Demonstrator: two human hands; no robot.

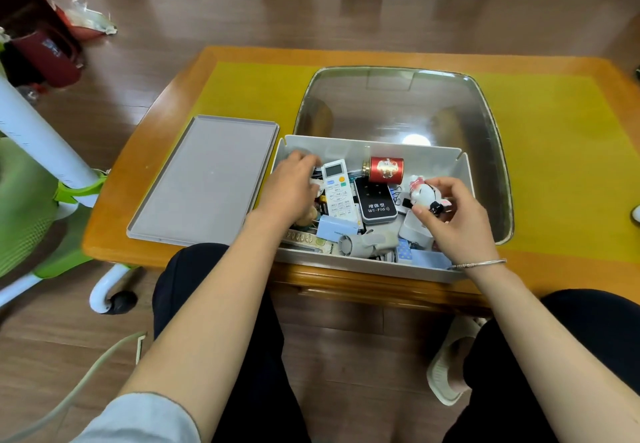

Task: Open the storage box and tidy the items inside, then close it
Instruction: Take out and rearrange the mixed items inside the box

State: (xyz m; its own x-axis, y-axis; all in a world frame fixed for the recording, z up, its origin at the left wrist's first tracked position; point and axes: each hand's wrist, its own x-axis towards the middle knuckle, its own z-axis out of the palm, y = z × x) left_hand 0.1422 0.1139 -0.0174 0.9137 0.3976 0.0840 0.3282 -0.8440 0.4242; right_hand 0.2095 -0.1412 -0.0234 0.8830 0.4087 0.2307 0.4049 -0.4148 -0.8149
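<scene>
The grey storage box (367, 264) stands uncovered at the table's near edge, full of jumbled items. Its lid (207, 179) lies flat on the table to the left. Inside lie a white remote control (338, 188), a red tin can (385, 169) on its side, a black Wi-Fi device (376, 205) and a small grey fan (363, 243). My left hand (289, 188) reaches into the box's left end, fingers curled down among the items; what they hold is hidden. My right hand (453, 214) pinches a small white and pink figurine (424, 195) above the box's right side.
A large shiny metal tray (485, 113) lies on the yellow table mat (249, 89) behind the box. A green and white chair (41, 179) stands left of the table. My knees sit under the table's near edge.
</scene>
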